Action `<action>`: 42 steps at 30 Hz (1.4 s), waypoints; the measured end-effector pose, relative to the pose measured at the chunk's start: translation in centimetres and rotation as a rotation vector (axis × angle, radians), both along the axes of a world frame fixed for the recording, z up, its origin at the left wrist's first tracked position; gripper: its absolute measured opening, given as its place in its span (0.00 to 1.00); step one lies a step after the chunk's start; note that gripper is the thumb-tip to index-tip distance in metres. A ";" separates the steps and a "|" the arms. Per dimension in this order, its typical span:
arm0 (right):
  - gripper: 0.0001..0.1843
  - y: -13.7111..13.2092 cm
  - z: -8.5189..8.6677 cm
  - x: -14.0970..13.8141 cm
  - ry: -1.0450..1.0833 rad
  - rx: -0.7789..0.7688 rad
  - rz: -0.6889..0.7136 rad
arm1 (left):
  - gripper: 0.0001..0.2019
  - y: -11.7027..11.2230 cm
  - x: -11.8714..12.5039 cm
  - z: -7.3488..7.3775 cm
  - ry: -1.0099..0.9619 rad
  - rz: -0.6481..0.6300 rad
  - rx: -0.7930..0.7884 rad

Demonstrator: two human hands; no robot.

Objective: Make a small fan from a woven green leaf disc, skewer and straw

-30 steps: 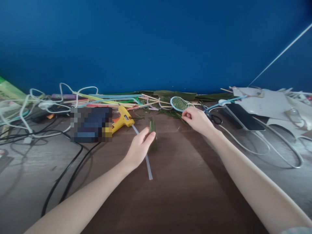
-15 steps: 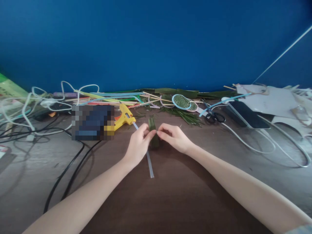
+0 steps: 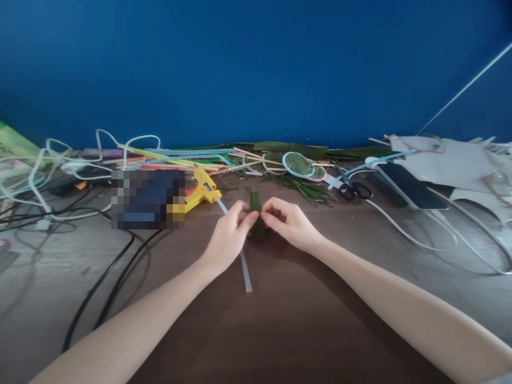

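Note:
Between my hands a folded strip of green leaf stands roughly upright above the table. My left hand pinches its left side between thumb and fingers. From the right, my right hand closes thumb and forefinger at the leaf's edge, close to the left thumb tip. Under the left hand runs a pale flat strip, partly hidden by that hand. A yellow glue gun lies just beyond it on the left.
Black scissors, a phone on a white cable and pale sheets lie to the right. Behind are leaf scraps and a blue-rimmed round piece. White cables and black cords tangle on the left.
The green leaf strip has shifted slightly to the right and turned a little in my fingers. Both hands keep their pinch; the whole view has moved slightly.

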State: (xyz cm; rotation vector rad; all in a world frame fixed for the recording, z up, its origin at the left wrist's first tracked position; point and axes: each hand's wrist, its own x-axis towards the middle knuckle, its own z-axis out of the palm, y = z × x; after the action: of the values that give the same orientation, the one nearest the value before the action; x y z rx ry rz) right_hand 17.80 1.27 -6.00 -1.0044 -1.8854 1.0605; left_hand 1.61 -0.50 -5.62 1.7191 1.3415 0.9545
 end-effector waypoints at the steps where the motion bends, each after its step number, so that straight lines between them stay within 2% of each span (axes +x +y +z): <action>1: 0.06 0.0 0.0 0.0 0.007 -0.006 -0.004 | 0.08 0.0 0.0 0.0 0.006 -0.003 0.009; 17: 0.05 0.2 -0.3 -0.1 0.028 0.016 -0.034 | 0.09 -0.1 0.1 -0.1 0.114 0.061 0.129; 24: 0.05 0.1 -0.4 -0.2 0.019 0.051 -0.085 | 0.09 -0.2 0.2 0.0 0.079 0.087 0.077; 29: 0.04 0.2 -0.5 -0.2 0.008 0.056 -0.122 | 0.08 -0.2 0.1 0.0 0.042 0.050 0.065; 32: 0.03 0.4 -0.6 -0.3 0.003 0.071 -0.195 | 0.07 -0.3 0.1 0.0 -0.006 0.015 0.056; 36: 0.03 1.0 -0.1 0.3 -0.049 0.176 -0.335 | 0.06 -0.2 0.1 0.0 -0.074 0.044 0.097; 39: 0.04 2.0 0.6 1.4 -0.104 0.273 -0.464 | 0.08 -0.2 0.0 -0.3 -0.133 0.061 0.087; 42: 0.05 3.5 0.8 3.2 -0.212 0.384 -0.560 | 0.08 -0.2 -0.1 -0.4 -0.095 0.087 0.073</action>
State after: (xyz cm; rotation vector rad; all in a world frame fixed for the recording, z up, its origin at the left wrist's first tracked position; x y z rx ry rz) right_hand 20.96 4.78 -5.24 -1.3356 -1.7190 0.2638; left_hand 1.49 -0.68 -6.05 1.6584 1.3431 1.1328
